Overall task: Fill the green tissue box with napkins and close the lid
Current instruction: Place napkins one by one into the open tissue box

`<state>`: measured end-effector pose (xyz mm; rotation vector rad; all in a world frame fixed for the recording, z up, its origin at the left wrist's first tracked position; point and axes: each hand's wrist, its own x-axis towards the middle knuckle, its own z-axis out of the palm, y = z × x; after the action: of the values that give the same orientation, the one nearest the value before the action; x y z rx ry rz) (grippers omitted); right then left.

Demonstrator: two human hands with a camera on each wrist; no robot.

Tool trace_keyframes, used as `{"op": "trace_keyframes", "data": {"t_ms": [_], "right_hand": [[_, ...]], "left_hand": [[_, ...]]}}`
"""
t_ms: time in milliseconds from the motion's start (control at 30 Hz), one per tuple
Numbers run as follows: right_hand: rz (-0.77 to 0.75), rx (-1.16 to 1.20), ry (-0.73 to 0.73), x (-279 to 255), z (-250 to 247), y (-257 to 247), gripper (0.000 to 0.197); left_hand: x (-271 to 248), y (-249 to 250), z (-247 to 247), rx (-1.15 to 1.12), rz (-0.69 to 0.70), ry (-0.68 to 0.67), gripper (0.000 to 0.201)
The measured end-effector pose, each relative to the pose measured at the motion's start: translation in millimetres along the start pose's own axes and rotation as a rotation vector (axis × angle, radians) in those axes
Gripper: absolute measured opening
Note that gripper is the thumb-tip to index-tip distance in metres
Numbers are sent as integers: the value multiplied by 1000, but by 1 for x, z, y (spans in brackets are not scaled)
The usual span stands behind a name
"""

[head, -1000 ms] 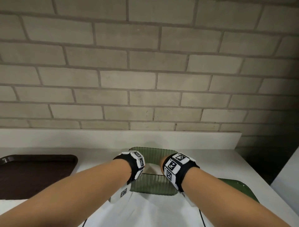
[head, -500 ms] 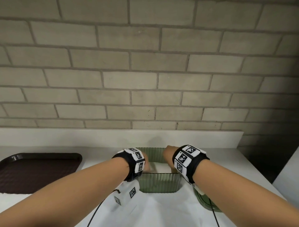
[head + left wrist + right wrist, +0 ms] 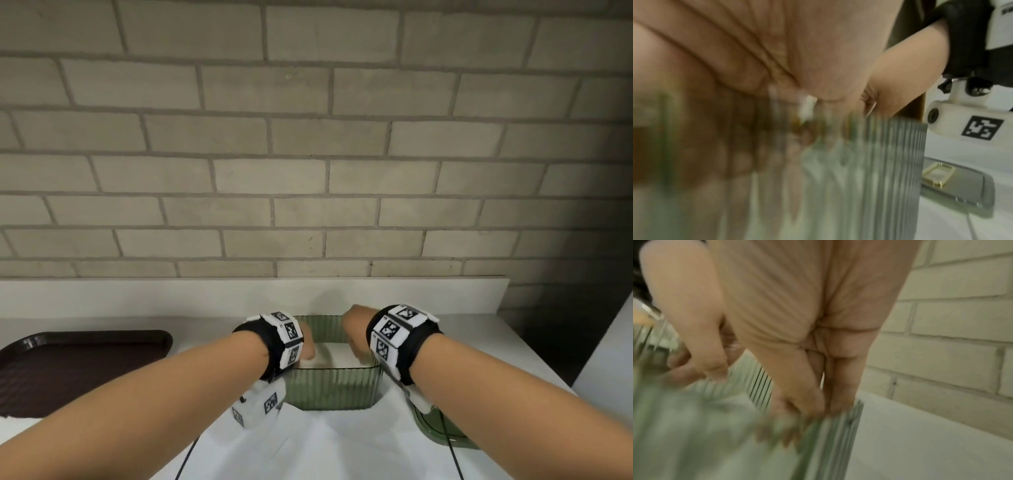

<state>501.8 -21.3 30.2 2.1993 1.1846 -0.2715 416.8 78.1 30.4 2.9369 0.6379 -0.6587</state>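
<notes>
Green tissue box [image 3: 331, 387] sits on counter [image 3: 479, 349] by wall, open. We press napkins [image 3: 337, 353] down: left hand [image 3: 307, 344] grip indiscernible, right hand [image 3: 797, 353] fingers extended inside. Next: fetch lid [image 3: 442, 430] (lying right), seat squarely.

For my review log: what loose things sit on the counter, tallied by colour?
Green: 2 — ribbed tissue box, its lid at the right.
Brown: 1 — tray at the left.
White: 1 — napkin stack inside the box.
Total: 4.
</notes>
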Motion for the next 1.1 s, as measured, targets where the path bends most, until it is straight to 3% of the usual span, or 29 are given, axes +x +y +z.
{"op": "trace_keyframes", "data": {"t_ms": [100, 233, 467, 867, 1100], "right_hand": [[-10, 350, 129, -30, -15, 20, 22], [-32, 526, 289, -74, -3, 33, 30], [-85, 742, 470, -148, 29, 17, 24], [42, 996, 537, -247, 96, -45, 18], [169, 1079, 555, -295, 113, -87, 15]], "left_hand": [[-12, -6, -19, -161, 13, 3, 33], [-43, -18, -33, -374, 90, 241, 32], [-100, -41, -7, -744, 182, 331, 13], [-207, -70, 95, -1028, 151, 182, 14], [-239, -75, 139, -1021, 158, 115, 15]]}}
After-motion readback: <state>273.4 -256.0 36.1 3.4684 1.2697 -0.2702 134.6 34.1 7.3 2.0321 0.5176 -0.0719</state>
